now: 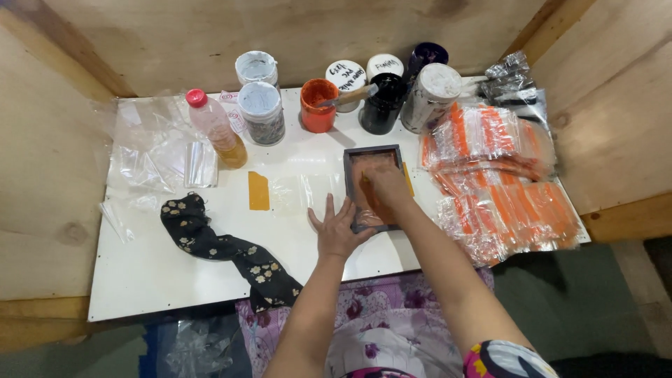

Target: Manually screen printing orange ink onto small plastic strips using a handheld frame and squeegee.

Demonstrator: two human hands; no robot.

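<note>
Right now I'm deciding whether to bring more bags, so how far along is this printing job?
Done, it seems: stacks of orange-printed clear bags fill the board's right side. In hand: the left hand lies flat at the dark screen frame while the right hand presses inside it. Left: loose unprinted clear bags wait at the left, and the orange paint jar stands open.

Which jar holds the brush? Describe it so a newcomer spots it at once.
Start at the white table and look to the row of jars along its far edge. Near the row's middle stands the open orange jar, left of a black jar. It alone is orange, with a brush handle resting across its rim.
</note>
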